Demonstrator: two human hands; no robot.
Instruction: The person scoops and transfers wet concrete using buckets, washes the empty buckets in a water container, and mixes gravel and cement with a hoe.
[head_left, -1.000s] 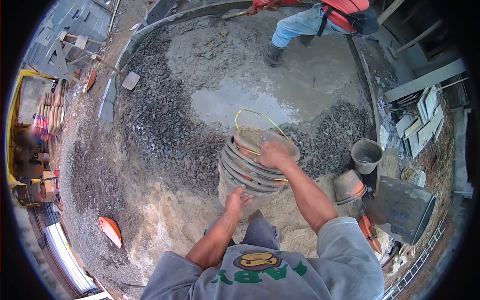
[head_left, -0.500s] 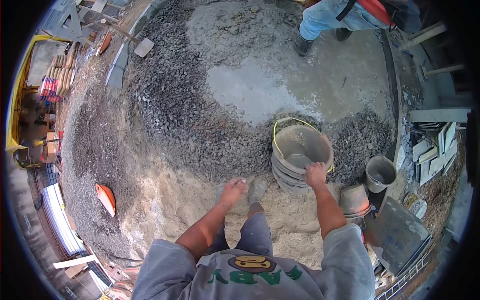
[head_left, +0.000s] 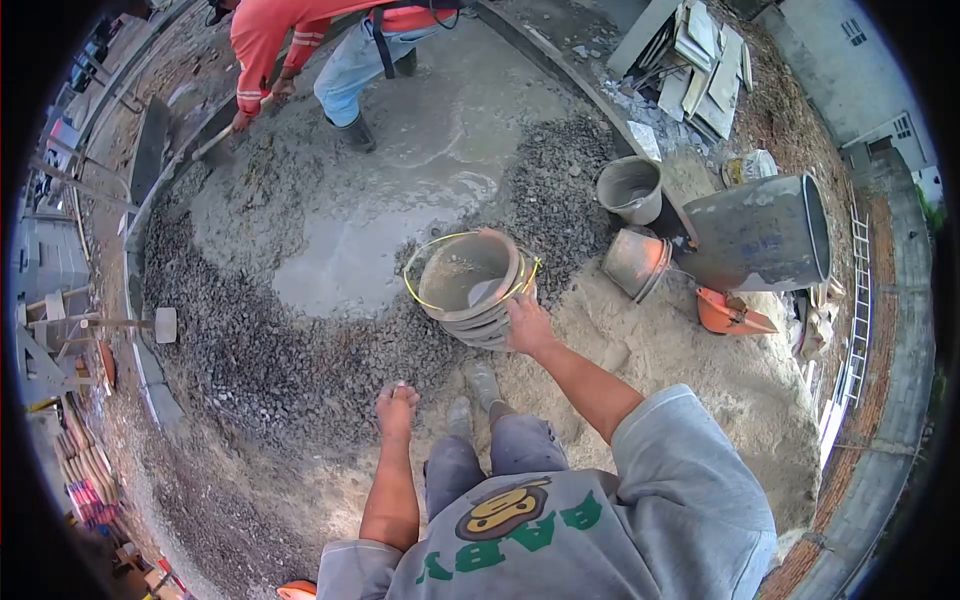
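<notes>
A stack of several nested buckets (head_left: 477, 328), grey with cement, stands at the edge of the gravel in front of my feet. The top one has a thin yellow handle spread around its rim and a wet grey patch inside. My right hand (head_left: 528, 325) grips the right side of the stack at the rim, thumb toward the inside. To the left, apart from the buckets, my left hand (head_left: 397, 402) hangs over the gravel's edge with its fingers curled together. Whether anything small is pinched in it I cannot make out.
A co-worker in an orange top (head_left: 265, 40) works a long-handled tool in the wet concrete (head_left: 340, 250). To my right are a grey bucket (head_left: 630, 190), a tilted bucket (head_left: 635, 262), a large drum (head_left: 755, 235) and an orange shovel blade (head_left: 728, 313). Gravel (head_left: 270, 370) spreads left.
My view has turned right, so the buckets and the co-worker appear farther left and the drum is fuller in view. My right hand stays on the bucket rim; my left remains curled.
</notes>
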